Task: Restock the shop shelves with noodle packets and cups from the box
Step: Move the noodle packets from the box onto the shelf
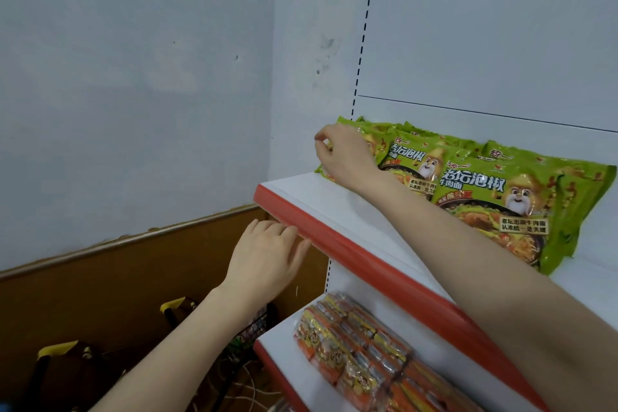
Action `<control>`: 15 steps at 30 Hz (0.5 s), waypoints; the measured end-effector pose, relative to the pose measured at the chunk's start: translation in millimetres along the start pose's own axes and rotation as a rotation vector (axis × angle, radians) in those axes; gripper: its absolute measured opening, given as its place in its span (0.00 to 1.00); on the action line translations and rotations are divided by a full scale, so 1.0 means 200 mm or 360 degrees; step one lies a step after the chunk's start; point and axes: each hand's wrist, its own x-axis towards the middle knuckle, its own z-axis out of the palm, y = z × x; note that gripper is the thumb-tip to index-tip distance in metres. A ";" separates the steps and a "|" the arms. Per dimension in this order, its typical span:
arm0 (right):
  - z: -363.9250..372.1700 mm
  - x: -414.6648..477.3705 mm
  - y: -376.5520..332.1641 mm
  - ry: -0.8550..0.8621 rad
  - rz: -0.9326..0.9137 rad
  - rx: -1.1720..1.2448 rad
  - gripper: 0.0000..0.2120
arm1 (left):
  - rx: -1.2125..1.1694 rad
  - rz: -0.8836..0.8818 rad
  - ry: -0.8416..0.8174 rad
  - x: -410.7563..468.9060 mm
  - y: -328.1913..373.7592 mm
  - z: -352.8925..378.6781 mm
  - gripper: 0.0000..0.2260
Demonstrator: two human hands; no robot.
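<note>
Right fingers [321, 140] pinch green packet [348, 122] left edge

Pinches the left edge of the leftmost green packet [349, 122] with the right grip [344, 157], fingers curled, forearm stretched across the upper shelf [327, 197]; rests the left grip [267, 261], fingers relaxed and nearly straight, with fingertips touching the red edge strip [368, 261] of that shelf. Shows green noodle packets [521, 197] in an overlapping row on the upper shelf, tilted back toward the white rear panel [485, 43]; shows orange-and-yellow packs [364, 354] lying flat and close together on the lower shelf [284, 328]. Shows, left of the lower shelf and partly hidden by the left forearm, a dark basket [249, 333]; contents too unclear to identify.
</note>
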 end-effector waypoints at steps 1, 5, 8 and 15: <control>0.01 -0.01 -0.06 -0.0023 -0.0031 0.0026 0.13 | 0.0020 -0.0025 -0.0008 -0.06 -0.02 -0.01 0.24; 0.09 -0.11 -0.31 -0.0141 -0.0116 0.0160 0.15 | 0.0095 -0.0173 0.0001 -0.30 -0.14 -0.05 0.20; 0.17 -0.21 -0.50 -0.0226 -0.0167 0.0239 0.16 | 0.0166 -0.0279 -0.0024 -0.50 -0.25 -0.08 0.20; 0.39 -0.53 -0.87 -0.0496 -0.0164 0.0404 0.16 | 0.0149 -0.0444 -0.0010 -1.00 -0.43 -0.13 0.24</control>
